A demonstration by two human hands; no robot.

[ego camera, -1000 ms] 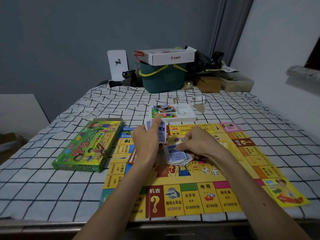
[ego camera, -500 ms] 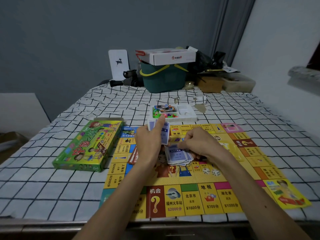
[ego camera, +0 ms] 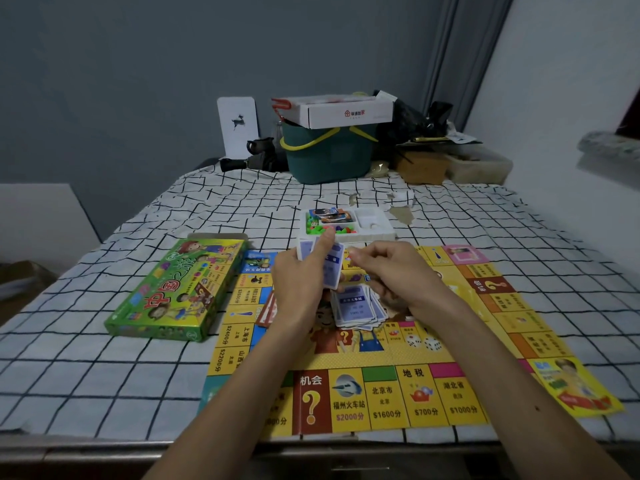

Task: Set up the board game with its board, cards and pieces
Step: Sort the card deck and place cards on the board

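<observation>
— We're at a table [ego camera: 104, 375] draped in crinkled white cloth with a black grid, a grey wall behind it. What are we holding?
— Our left hand [ego camera: 298, 285] grips a fan of thin blue-backed cards [ego camera: 332, 268], with the thumb laid across them. It holds them upright over the middle of the board.
— And the other hand?
— Our right hand [ego camera: 391, 271] has its fingers curled, the tips right at the fan's edge. We can't tell whether they pinch a card.
— What's underneath?
— A loose, splayed pile of cards [ego camera: 356, 306] in the same blue lies on the centre of the glossy paper board [ego camera: 426, 393]. The board is spread flat along the table's near edge. A red card [ego camera: 268, 311] peeps out beside our left wrist.
— Farther out?
— The flat green cardboard box [ego camera: 173, 289] lies just off the board's left edge. A white moulded tray [ego camera: 377, 230] at the board's far edge holds bright plastic pieces [ego camera: 322, 228]. At the table's far edge stands a teal bucket [ego camera: 329, 157] with a white carton [ego camera: 346, 110] on top.
</observation>
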